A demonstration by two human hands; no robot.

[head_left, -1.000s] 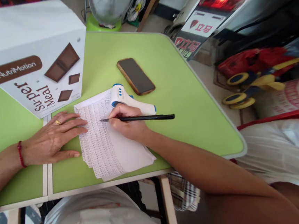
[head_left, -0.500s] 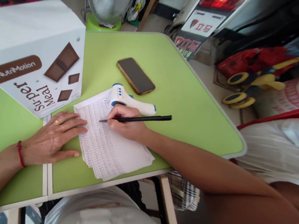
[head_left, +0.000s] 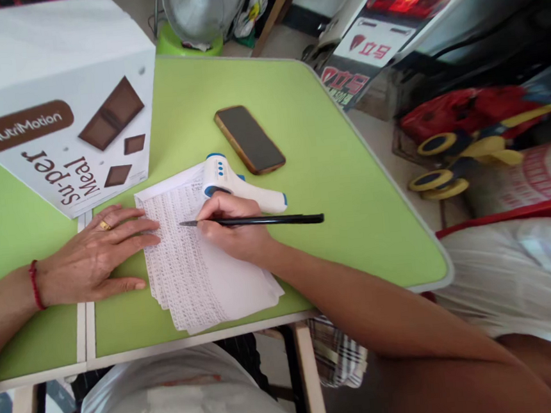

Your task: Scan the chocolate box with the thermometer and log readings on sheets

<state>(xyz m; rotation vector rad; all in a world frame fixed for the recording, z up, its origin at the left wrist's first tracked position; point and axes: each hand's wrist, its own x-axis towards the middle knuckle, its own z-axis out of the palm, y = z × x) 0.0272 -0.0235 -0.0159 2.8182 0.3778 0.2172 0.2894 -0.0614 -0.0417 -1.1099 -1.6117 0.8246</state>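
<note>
A stack of paper sheets [head_left: 244, 286] lies on the green folding table, its left part covered with rows of small handwriting. My right hand [head_left: 233, 226] rests on the sheets and grips a black pen [head_left: 276, 219], whose tip points left at the written rows. My left hand [head_left: 96, 254] lies flat with fingers apart, its fingertips on the left edge of the sheets; it wears a gold ring and a red wrist cord. Just beyond my right hand, a white and blue infrared thermometer [head_left: 245, 186] lies over the top of the sheets.
Behind the thermometer is a smartphone [head_left: 250, 139] in a brown case. A large white NutriMotion box [head_left: 102, 99] stands on the back left of the green table [head_left: 341, 181]. Past the table are a fan [head_left: 195, 14], a scooter's rear [head_left: 385, 23] and a red sack edge.
The pen has tilted slightly in my right hand, its rear end swinging a little farther right. My left hand stays where it was. The whole view shifts slightly.
</note>
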